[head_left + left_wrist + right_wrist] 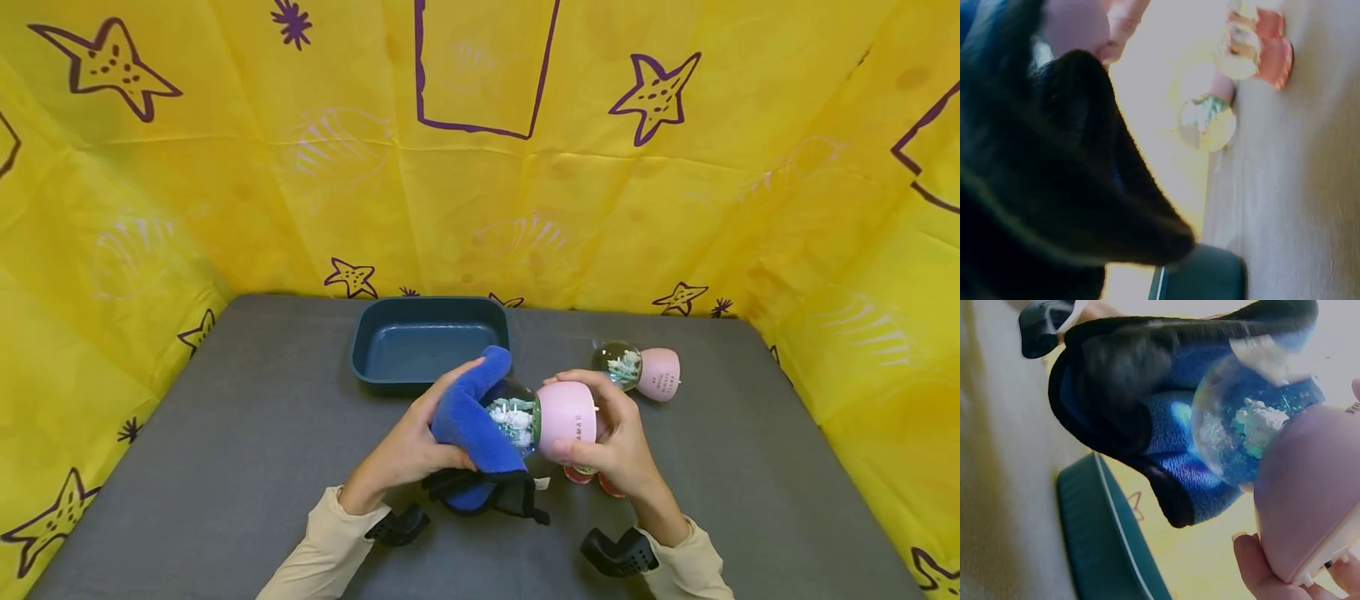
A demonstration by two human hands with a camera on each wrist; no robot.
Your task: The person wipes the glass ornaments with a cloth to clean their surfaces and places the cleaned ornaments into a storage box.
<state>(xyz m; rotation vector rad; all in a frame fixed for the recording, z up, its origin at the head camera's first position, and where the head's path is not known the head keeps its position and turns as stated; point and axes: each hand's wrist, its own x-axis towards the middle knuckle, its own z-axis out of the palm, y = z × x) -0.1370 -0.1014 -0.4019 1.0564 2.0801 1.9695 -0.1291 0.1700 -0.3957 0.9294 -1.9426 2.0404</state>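
My right hand (626, 442) grips the pink base of a snow globe (567, 421), which lies on its side in the air with its glass ball to the left. My left hand (412, 446) holds a blue cloth (472, 425) with black edging, folded round the far end of the ball. White figures and glitter show inside the glass in the right wrist view, where the cloth (1169, 425) curves about the ball. Dark, blurred cloth fills much of the left wrist view and hides the left fingers there.
A dark teal bin (427, 387) stands behind the left hand. Another pink-based snow globe (660, 375) lies on its side at the back right. Small globes with red bases (1272, 59) sit on the grey table (247, 433), partly hidden below the right hand. Yellow patterned cloth (480, 208) walls the table.
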